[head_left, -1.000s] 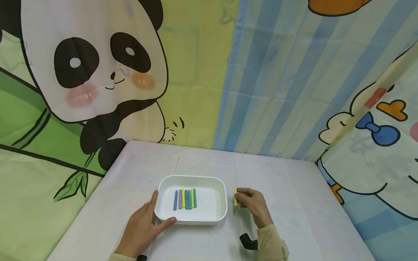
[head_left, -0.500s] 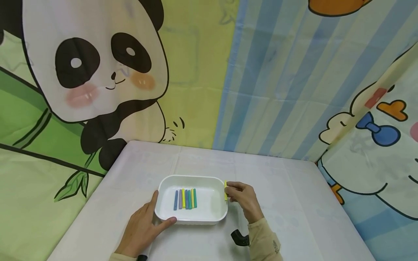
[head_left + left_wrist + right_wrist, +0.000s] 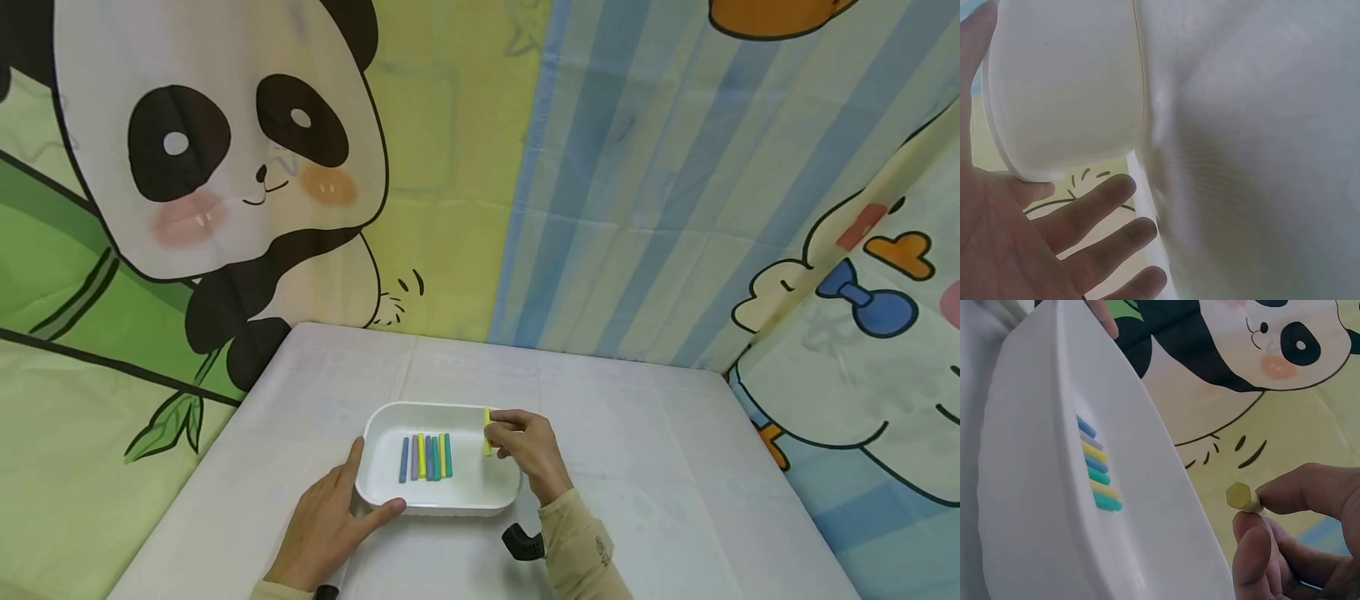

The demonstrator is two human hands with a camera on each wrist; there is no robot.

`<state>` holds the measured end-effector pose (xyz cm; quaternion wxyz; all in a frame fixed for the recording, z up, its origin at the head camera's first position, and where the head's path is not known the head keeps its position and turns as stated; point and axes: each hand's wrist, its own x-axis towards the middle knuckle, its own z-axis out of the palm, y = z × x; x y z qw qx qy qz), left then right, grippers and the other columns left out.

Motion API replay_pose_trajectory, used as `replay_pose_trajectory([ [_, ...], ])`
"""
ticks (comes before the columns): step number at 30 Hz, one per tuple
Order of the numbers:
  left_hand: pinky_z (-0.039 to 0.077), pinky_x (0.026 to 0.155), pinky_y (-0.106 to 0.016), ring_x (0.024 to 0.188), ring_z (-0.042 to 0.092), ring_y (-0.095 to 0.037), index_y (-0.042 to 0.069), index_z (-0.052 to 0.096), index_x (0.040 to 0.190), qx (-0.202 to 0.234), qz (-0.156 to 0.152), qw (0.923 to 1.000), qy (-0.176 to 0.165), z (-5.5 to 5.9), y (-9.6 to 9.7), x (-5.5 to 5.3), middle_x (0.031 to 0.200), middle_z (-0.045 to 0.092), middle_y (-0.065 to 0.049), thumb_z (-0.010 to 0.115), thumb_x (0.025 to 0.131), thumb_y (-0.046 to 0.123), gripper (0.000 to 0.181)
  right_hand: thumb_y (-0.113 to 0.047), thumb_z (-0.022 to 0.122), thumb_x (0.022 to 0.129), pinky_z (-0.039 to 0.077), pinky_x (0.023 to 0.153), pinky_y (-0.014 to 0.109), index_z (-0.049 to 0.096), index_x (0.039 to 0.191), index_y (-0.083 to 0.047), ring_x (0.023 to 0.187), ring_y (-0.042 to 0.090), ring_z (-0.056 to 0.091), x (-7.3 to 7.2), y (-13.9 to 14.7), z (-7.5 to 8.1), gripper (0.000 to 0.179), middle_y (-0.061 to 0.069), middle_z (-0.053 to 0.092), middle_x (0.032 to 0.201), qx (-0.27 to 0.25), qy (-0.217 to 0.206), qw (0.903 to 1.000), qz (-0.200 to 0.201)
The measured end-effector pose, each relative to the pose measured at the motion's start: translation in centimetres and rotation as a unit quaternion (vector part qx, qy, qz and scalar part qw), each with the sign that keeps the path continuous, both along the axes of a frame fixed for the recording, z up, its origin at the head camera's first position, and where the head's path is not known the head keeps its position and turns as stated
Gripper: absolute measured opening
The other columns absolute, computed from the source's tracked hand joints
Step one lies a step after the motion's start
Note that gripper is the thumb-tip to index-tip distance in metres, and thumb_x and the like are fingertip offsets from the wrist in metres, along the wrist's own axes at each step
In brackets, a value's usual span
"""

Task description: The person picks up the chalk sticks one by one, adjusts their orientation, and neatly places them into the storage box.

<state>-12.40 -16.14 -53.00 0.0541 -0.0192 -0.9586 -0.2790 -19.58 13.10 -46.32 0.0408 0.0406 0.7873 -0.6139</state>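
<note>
In the head view a white tray (image 3: 476,496) sits on the table. A row of several coloured chalk sticks (image 3: 426,457), blue, purple, yellow and green, lies side by side left of its middle. My right hand (image 3: 531,447) pinches a yellow chalk stick (image 3: 487,432) between thumb and fingers, over the tray's right part. In the right wrist view its six-sided end faces the camera. At the tray's left end, my left hand (image 3: 324,521) rests against the rim with thumb and forefinger spread. The left wrist view shows its other fingers (image 3: 1110,250) extended below the tray wall.
A white cloth (image 3: 630,467) covers the table. Behind it hangs a printed curtain (image 3: 600,208) with a panda on the left and blue stripes. Black wrist camera mounts (image 3: 522,542) show near the sleeves.
My right hand has moved left with the yellow chalk stick, from beside the tray, across its right rim, to above its inside. The left hand and the row of sticks have stayed put.
</note>
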Motion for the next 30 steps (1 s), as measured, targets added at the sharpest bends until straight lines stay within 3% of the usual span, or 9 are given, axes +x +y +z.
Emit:
replay_pose_trajectory([
  [4, 0.043, 0.104, -0.058, 0.123, 0.055, -0.04, 0.008, 0.022, 0.162, -0.001, 0.0, 1.0, 0.004, 0.0, 0.0, 0.0, 0.141, 0.054, -0.023, 0.063, 0.076, 0.083, 0.121, -0.015, 0.076, 0.087, 0.06, 0.076, 0.046, 0.071, 0.12, -0.001, 0.076, 0.022, 0.067, -0.1, -0.9, -0.1, 0.036, 0.01, 0.073, 0.095, -0.006, -0.001, 0.9999, 0.009],
  [9, 0.042, 0.104, -0.06, 0.124, 0.054, -0.04, 0.008, 0.019, 0.162, -0.003, 0.001, 0.9999, -0.015, 0.2, 0.1, 0.1, 0.143, 0.052, -0.024, 0.06, 0.076, 0.085, 0.123, -0.014, 0.075, 0.087, 0.06, 0.075, 0.045, 0.071, 0.118, -0.001, 0.076, 0.022, 0.067, -0.2, -2.0, -0.7, 0.034, 0.009, 0.073, 0.094, -0.005, 0.002, 0.9998, 0.018],
  [17, 0.041, 0.106, -0.061, 0.125, 0.053, -0.041, 0.008, 0.018, 0.163, -0.004, 0.001, 0.9996, -0.027, 0.3, 0.1, -0.1, 0.144, 0.051, -0.025, 0.059, 0.076, 0.086, 0.124, -0.01, 0.076, 0.086, 0.06, 0.073, 0.045, 0.073, 0.113, -0.001, 0.073, 0.023, 0.067, -0.5, -3.2, -1.7, 0.029, 0.008, 0.07, 0.088, 0.012, -0.004, 0.9999, 0.005],
  [30, 0.04, 0.106, -0.062, 0.126, 0.053, -0.043, 0.007, 0.019, 0.162, -0.006, 0.002, 0.9997, -0.022, 0.3, 0.2, 0.0, 0.145, 0.05, -0.025, 0.059, 0.076, 0.086, 0.124, -0.002, 0.074, 0.08, 0.058, 0.06, 0.029, 0.074, 0.107, 0.002, 0.065, 0.015, 0.064, -1.1, -4.5, -3.5, 0.028, 0.006, 0.068, 0.083, 0.066, 0.01, 0.9978, -0.003],
])
